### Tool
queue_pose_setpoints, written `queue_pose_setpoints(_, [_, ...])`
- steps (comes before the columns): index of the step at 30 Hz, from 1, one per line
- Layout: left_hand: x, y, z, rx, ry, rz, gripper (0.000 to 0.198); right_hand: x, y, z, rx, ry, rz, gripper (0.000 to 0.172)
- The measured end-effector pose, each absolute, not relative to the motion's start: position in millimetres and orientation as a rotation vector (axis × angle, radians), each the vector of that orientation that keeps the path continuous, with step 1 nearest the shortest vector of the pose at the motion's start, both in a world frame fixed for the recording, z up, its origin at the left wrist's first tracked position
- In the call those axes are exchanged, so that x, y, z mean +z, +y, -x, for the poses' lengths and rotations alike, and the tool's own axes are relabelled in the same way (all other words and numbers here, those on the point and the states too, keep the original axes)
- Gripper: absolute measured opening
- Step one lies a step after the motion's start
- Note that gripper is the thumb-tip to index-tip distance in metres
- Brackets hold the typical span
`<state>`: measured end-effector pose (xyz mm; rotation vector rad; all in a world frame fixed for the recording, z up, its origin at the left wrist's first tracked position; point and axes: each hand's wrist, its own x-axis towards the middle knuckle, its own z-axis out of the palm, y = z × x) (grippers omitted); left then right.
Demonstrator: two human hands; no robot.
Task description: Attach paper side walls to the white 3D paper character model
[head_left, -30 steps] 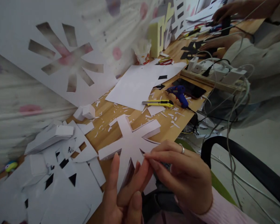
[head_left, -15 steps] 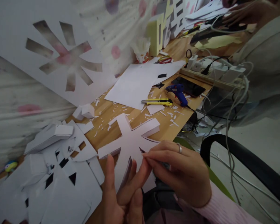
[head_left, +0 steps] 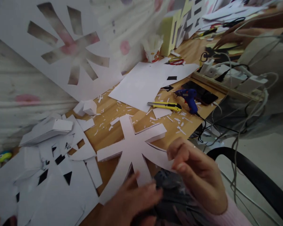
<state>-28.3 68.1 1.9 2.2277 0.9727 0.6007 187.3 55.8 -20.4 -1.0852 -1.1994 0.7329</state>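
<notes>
A thick white cut-out character (head_left: 133, 147), with several arms and raised side walls, lies on the wooden table in front of me. My left hand (head_left: 134, 201), smeared by motion, is over its lower arms with fingers stretched and apart; I cannot tell whether it touches them. My right hand (head_left: 200, 175) is beside the lower right arm of the character, its fingers curled and thumb pressed in. What it pinches, if anything, is too small to make out.
A yellow utility knife (head_left: 165, 105), a blue glue gun (head_left: 188, 98), a phone (head_left: 200, 92) and white sheets (head_left: 139, 84) lie beyond, among paper shavings. Board offcuts (head_left: 61, 191) pile up left. A power strip (head_left: 226, 82) and another person's hand (head_left: 235, 36) are far right. A chair armrest (head_left: 250, 175) curves nearby.
My hands, fingertips together before, have come apart. The right hand has moved right; the left has turned and lowered over the cut-out character. The view has shifted slightly.
</notes>
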Motion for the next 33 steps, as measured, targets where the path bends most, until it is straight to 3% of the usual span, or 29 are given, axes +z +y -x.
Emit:
queue_pose_setpoints(3, [5,101,37,0.491,1.127,-2.477,0.069,-27,63,-219,0.650,-1.325,1.115,0.028])
queue_pose_setpoints(5, [1,123,42,0.340,1.146,-2.574,0.082,-27,72,-240,0.599,-1.458,1.179,0.014])
queue_pose_setpoints(6, [-3,132,45,0.266,1.125,-2.629,0.094,-27,79,-248,0.576,-1.543,1.217,0.022])
queue_pose_setpoints(7, [-8,139,47,0.175,1.130,-2.668,0.103,-26,87,-255,0.548,-1.641,1.252,0.042])
queue_pose_setpoints(9, [-20,148,49,0.050,1.151,-2.704,0.110,-24,105,-260,0.468,-1.867,1.298,0.068])
queue_pose_setpoints(16, [-28,180,49,0.181,1.196,-2.570,0.090,-25,161,-232,0.368,-2.364,1.381,0.062])
queue_pose_setpoints(23, [-35,210,36,0.214,1.177,-2.369,0.123,-38,182,-211,0.505,-2.519,1.349,0.081])
queue_pose_setpoints(33, [-46,212,28,0.383,1.199,-2.194,0.122,-41,188,-203,0.519,-2.527,1.273,0.080])
